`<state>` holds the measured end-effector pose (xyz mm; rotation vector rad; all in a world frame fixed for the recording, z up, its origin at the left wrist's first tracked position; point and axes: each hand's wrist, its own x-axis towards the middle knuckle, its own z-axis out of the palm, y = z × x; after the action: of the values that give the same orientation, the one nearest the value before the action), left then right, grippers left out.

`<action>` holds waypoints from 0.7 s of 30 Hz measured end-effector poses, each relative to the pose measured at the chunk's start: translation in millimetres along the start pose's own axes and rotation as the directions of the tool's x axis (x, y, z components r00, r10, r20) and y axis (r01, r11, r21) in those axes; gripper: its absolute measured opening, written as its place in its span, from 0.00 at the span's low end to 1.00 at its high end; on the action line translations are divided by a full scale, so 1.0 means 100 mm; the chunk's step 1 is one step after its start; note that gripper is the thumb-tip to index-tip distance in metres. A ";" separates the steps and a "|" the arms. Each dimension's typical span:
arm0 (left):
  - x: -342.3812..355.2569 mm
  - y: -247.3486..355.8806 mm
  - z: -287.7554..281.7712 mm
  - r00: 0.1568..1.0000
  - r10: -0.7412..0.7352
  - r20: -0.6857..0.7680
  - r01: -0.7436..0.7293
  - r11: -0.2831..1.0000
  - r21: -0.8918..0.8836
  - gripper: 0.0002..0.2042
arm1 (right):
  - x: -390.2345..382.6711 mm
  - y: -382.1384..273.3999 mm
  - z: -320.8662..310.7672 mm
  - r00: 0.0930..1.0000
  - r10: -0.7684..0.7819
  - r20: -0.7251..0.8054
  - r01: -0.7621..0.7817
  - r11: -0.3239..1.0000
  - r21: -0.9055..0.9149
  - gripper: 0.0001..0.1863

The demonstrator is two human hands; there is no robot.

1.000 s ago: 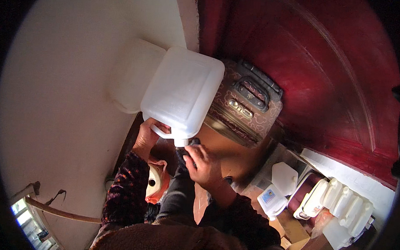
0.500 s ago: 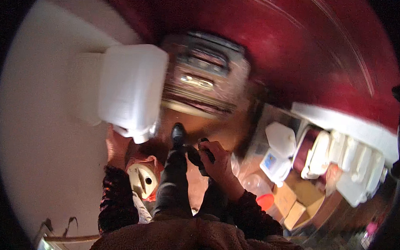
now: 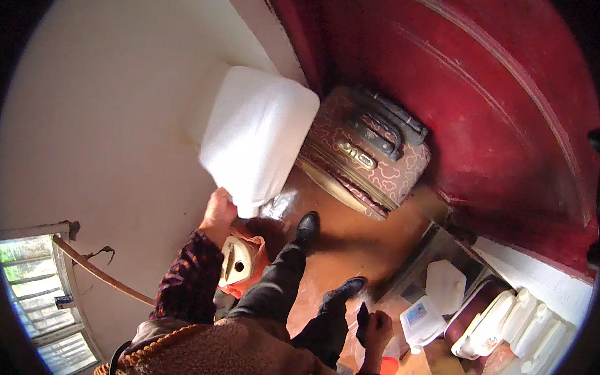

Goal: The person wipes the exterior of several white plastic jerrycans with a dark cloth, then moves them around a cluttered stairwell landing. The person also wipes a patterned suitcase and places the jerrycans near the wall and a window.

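Observation:
A large white plastic jerrycan [image 3: 259, 133] is on the left against the pale wall, its capped neck pointing toward me. My left hand [image 3: 218, 214] is closed at its neck end, where the handle would be; the jug hides the fingertips. Lower right, beside my leg, my right hand [image 3: 377, 332] is closed around a small black object [image 3: 363, 322] whose kind I cannot make out. Below the jerrycan, between my left arm and leg, a cream container with a dark round hole [image 3: 238, 266] sits in a reddish bag [image 3: 257, 242].
A brown patterned suitcase [image 3: 374, 157] stands by the red wall [image 3: 487, 115]. At the right are several white jugs [image 3: 533, 328], a jug with a blue label [image 3: 422, 321], cardboard [image 3: 449, 371] and a red-lidded container [image 3: 389, 368]. A barred window [image 3: 42, 291] is lower left.
My view has turned, shifting the jerrycan and suitcase rightward in the picture. The right hand has moved from before my legs to my right side, still gripping the black object. My left hand has come into sight.

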<state>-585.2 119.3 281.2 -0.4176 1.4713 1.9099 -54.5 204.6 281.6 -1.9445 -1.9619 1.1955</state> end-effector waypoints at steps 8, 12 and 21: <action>0.21 1.61 -0.42 0.903 0.353 0.244 -0.429 0.763 0.484 0.18 | 0.05 -0.16 0.17 0.974 -0.178 0.143 0.173 0.984 0.044 0.08; 1.06 1.69 -0.66 0.960 0.234 0.157 -0.278 0.878 0.390 0.16 | 0.15 -0.34 0.42 0.952 -0.263 0.155 0.251 0.964 0.092 0.08; 1.34 1.85 -1.25 0.996 0.082 0.041 -0.090 0.955 0.284 0.33 | 0.07 -0.20 0.60 0.977 0.078 0.199 -0.054 0.991 -0.120 0.10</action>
<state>-826.0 21.3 292.3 -0.1941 1.7396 1.7238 -107.1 187.4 249.6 -2.0292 -2.1230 1.3783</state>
